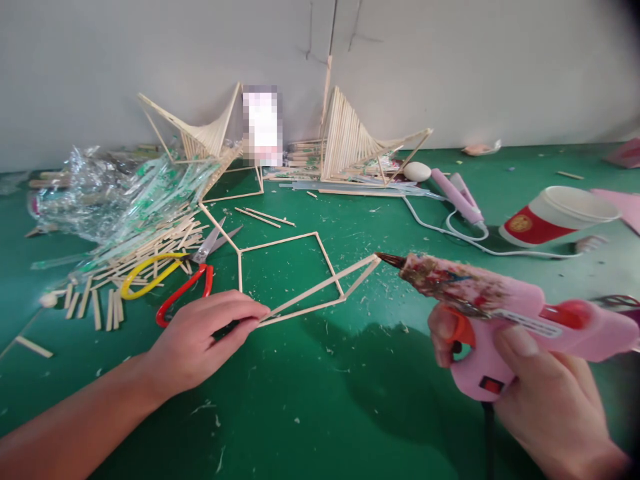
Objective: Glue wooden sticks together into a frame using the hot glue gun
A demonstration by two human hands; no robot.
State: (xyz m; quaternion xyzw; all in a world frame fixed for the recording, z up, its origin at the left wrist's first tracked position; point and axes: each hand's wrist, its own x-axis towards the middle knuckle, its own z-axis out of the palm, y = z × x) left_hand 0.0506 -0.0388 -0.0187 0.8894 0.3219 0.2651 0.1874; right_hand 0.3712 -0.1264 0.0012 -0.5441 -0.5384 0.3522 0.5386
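The stick frame (305,283) lies mid-bench, its near corner pinched by the left hand (200,343). The right hand (545,393) grips the pink glue gun (500,307) — finger on trigger, nozzle at the far joint. Gluing step, seemingly; next calls for a steady squeeze — scissors (175,280) lie just left.

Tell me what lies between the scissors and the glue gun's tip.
Head view: the stick frame, pinched by the left hand, lies between scissors and glue gun.

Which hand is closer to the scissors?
Left. The left hand lies just below the scissors, pinching the stick frame. The right hand holds the glue gun far to their right.
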